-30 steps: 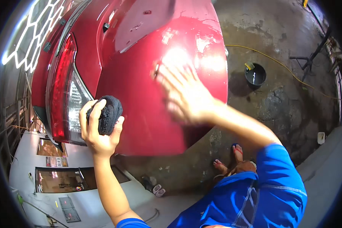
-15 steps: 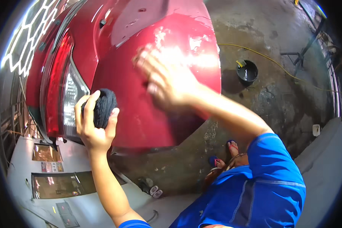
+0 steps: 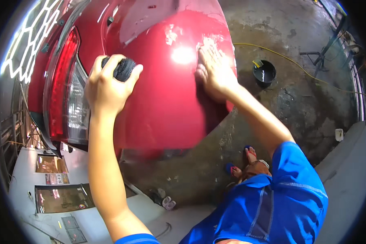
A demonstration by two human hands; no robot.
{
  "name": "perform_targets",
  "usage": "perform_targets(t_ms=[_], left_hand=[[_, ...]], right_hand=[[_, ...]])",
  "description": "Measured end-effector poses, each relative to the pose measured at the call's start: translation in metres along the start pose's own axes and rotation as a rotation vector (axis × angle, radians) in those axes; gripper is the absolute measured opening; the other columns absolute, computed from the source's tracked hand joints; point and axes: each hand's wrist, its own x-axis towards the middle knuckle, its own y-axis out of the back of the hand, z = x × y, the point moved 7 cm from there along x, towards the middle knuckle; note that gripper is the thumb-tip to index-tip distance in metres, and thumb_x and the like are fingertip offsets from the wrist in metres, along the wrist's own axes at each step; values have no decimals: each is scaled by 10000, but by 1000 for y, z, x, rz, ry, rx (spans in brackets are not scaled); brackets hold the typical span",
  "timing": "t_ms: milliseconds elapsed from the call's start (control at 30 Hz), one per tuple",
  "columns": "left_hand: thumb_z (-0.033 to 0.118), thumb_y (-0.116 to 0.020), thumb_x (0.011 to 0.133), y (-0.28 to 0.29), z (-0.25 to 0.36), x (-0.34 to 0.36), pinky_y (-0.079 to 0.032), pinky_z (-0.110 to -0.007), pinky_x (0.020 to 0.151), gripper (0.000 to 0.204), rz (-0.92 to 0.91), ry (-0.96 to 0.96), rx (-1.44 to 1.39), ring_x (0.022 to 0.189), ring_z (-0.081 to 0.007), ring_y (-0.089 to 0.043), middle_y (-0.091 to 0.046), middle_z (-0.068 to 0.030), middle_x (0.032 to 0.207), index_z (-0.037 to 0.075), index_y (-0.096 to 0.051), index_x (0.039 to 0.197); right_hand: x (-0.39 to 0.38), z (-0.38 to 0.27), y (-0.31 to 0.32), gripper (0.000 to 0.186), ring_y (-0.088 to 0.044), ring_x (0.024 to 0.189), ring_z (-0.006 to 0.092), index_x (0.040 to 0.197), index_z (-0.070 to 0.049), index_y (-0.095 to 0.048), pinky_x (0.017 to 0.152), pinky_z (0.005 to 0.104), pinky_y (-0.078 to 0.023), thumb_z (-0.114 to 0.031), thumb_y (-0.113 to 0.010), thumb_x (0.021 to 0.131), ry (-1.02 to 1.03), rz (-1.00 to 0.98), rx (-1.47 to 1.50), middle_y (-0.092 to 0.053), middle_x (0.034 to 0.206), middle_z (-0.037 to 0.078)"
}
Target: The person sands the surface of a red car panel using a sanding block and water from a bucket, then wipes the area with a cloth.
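Note:
My left hand (image 3: 110, 87) is closed round a dark, soft, textured pad (image 3: 123, 70), held over the red car body (image 3: 158, 101) beside the tail light (image 3: 63, 81) with its red and clear lens. My right hand (image 3: 213, 67) lies flat on the glossy red panel near its right edge, fingers stretched out and pointing away from me, with nothing seen in it. A bright glare and some pale streaky patches mark the paint to the left of and above those fingers.
A dark bucket (image 3: 264, 79) with a yellow item on its rim stands on the wet floor, near a yellow hose (image 3: 297, 61) and a black metal stand (image 3: 319, 55). A white wall with windows is at lower left, sandals (image 3: 168, 202) beside it. A small white container (image 3: 338, 134) is at right.
My right hand has swept left, then moved back rightward and farther up the panel. My left hand, still holding the pad, has risen upward along the car beside the tail light.

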Motion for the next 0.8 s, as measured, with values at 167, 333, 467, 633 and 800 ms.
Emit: perform_targets(t_ms=[167,333,467,633,800], left_hand=[[316,-904,812,2,-1,2,-591,-479,811,377,45,-116,-81,941,-386,-718,-712,-145,1046,84,-741,1060],[243,-926,767,30,14,-59,-578,-504,910,491,43,-203,-222,1069,-430,-676,-684,-215,1177,47,-733,1174],[284,-912,778,55,-24,-126,-578,-509,906,532,22,-124,-177,1038,-431,-673,-660,-243,1169,24,-718,1199],[281,-869,798,56,-13,-116,-573,-511,920,518,124,-151,-194,1049,-424,-675,-673,-247,1159,6,-715,1208],[278,-846,818,36,-12,-113,-560,-518,971,536,151,-157,-243,1068,-430,-678,-677,-261,1180,-9,-702,1246]], right_hand=[[-132,-103,-22,778,-232,1615,485,1570,98,-397,1308,592,-221,-331,-662,977,397,-171,200,-296,1692,339],[131,84,21,513,-457,1392,530,1386,17,-543,1163,594,-400,-325,-591,1006,226,215,-381,-461,1484,339],[4,-5,-36,696,-301,1556,511,1521,36,-441,1251,627,-292,-436,-573,1028,183,-43,-38,-370,1607,356],[-37,-26,-18,861,-151,1639,490,1649,26,-324,1297,643,-181,-473,-600,1004,332,-149,-168,-219,1728,330],[84,42,-6,778,-335,1507,575,1495,98,-417,1240,649,-279,-482,-594,1006,176,66,-56,-371,1612,378]])
